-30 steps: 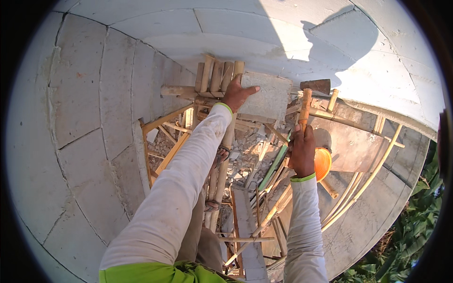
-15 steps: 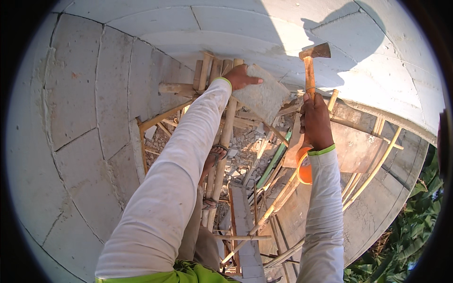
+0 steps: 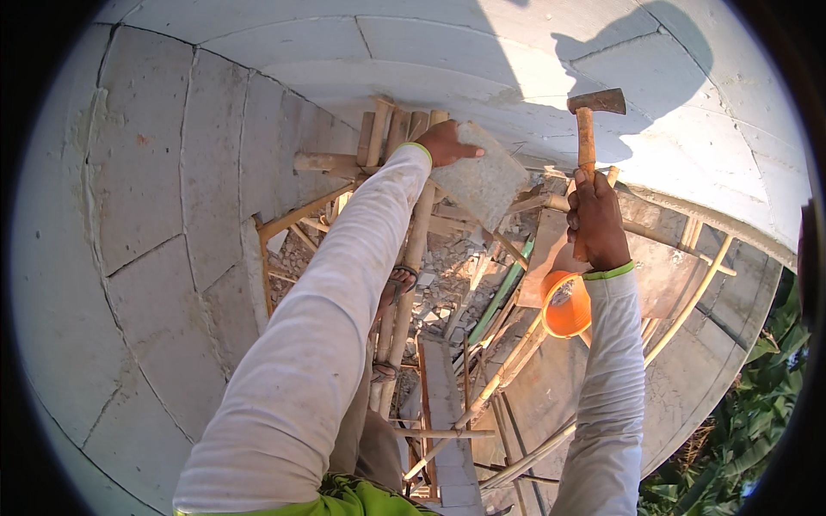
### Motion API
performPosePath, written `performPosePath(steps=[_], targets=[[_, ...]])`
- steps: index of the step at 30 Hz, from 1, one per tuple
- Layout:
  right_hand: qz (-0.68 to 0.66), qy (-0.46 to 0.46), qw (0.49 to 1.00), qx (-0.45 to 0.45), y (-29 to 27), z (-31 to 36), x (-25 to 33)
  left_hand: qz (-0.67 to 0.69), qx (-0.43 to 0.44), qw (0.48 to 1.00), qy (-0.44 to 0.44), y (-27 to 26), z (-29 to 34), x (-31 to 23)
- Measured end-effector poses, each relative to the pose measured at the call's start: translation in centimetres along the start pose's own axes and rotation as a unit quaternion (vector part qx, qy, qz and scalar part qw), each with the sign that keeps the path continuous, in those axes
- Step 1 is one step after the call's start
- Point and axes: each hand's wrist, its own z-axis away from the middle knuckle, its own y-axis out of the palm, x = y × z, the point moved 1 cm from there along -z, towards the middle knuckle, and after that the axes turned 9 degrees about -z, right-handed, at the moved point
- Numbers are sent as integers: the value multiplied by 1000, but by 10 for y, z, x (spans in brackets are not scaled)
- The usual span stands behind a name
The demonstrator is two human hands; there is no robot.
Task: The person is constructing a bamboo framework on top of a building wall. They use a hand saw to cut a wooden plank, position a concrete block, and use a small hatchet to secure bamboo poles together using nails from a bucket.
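Out ahead, my left hand point(image 3: 449, 144) grips the upper left edge of a flat grey block point(image 3: 492, 179). Its thumb lies across the broad face, while the other fingers are largely hidden. The block is tilted, with one corner pointing up. My right hand point(image 3: 597, 225) is wrapped round the wooden handle of a hatchet point(image 3: 587, 142). The hatchet stands upright above the fist, its rusty metal head apart from the block and to its right. Below the right hand is an orange bucket point(image 3: 570, 316) with greyish material inside.
Pale block walls point(image 3: 142, 163) rise at left and ahead. My sandalled feet point(image 3: 397, 284) stand on bamboo poles point(image 3: 416, 236) high above rubble point(image 3: 434, 292). Wooden boards point(image 3: 658, 271) and a bamboo rail point(image 3: 688, 310) lie right; green plants point(image 3: 731, 439) show beyond.
My right hand and the hatchet have shifted right, and more of the orange bucket shows. The left hand still holds the block in nearly the same place.
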Motion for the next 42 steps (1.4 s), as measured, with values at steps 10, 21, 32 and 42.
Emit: performPosePath(steps=[10,21,32,42], targets=[[30,91,993,69,-5,-6,-35,-2,-13,999,30,10,-9,-3],[43,105,993,13,13,-2,-33,150,-103,983,-27,52,8,11],[196,-56,978,32,-5,-25,-54,127,-125,984,-6,57,19,-11],[237,-68,969,22,-10,-29,-57,86,-117,989,-5,54,21,-18]])
